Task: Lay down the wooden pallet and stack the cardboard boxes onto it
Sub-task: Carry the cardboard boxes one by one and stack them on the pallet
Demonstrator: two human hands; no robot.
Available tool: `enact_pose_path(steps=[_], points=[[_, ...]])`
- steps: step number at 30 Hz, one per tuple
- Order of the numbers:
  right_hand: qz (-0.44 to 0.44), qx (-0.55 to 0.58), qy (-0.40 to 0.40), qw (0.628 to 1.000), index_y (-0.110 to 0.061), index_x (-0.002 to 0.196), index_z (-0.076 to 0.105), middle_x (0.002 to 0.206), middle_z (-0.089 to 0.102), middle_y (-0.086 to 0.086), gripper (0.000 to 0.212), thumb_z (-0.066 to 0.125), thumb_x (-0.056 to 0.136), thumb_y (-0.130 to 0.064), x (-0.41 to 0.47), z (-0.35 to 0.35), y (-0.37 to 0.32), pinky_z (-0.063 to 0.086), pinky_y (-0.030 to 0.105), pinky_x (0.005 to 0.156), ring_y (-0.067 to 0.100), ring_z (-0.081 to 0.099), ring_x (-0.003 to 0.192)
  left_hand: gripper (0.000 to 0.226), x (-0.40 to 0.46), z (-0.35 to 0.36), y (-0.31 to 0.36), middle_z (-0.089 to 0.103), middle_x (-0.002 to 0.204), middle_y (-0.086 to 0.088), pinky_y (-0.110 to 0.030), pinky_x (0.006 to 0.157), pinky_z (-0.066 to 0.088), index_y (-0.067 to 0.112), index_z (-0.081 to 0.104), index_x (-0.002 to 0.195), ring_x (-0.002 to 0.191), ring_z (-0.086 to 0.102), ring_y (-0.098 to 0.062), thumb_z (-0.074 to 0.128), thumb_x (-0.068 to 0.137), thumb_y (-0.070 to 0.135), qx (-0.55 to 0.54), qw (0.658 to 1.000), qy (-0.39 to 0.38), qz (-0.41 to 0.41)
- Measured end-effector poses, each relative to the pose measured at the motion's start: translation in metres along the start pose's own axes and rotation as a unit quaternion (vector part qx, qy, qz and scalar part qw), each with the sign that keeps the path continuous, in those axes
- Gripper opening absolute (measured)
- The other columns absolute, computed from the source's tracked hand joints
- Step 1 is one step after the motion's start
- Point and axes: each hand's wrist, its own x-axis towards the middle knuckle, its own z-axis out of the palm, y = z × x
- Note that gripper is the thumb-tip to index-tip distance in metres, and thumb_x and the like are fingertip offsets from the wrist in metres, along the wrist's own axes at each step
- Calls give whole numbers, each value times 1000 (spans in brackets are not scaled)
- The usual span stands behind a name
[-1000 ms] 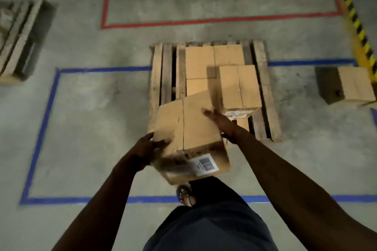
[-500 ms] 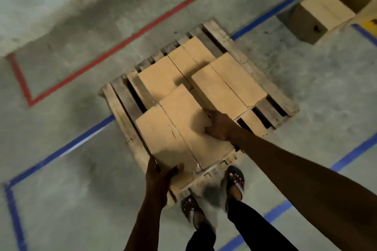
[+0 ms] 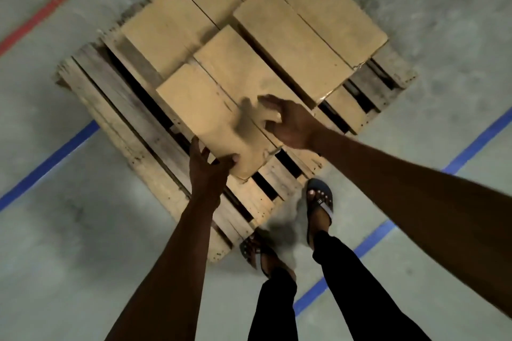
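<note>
The nearest cardboard box (image 3: 221, 108) sits flat on the wooden pallet (image 3: 116, 108), at its near-left part, snug against the taller box (image 3: 302, 36) on the right and the far box (image 3: 166, 28) behind it. The left hand (image 3: 206, 171) has its thumb on the box's near top corner with the other fingers against its near-left side, a loose clasp at the corner. The right hand (image 3: 291, 124) hovers at the near-right edge, fingers loosely curled and slightly spread, holding nothing; whether the tips touch the cardboard I cannot tell. The risk looks plain: that near corner sits over a gap between slats, so a push or a snagging left hand could tip or skew it. The sandalled feet (image 3: 318, 202) are just beside the pallet's near corner, a trip hazard too. The box's long axis runs from near-right to far-left, parallel with the slats, seam along the same line.
</note>
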Motion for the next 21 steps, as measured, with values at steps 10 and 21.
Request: enact_pose_path(steps=[10, 21], points=[[196, 302, 180, 915, -23, 146, 52, 138, 60, -11, 64, 74, 88, -7, -62, 49, 45, 53, 33, 103, 9, 63, 118, 97, 48, -19, 58, 61, 144, -6, -68, 80, 59, 34, 44, 148, 127, 60, -37, 97, 69, 15, -44, 989, 34, -138], [208, 356, 155, 898, -15, 112, 71, 109, 76, -4, 46, 79, 66, -18, -25, 20, 40, 56, 33, 82, 12, 66, 86, 86, 67, -1, 72, 62, 137, 0, -55, 67, 64, 33, 52, 139, 125, 60, -34, 95, 69, 6, 25, 994, 46, -96]])
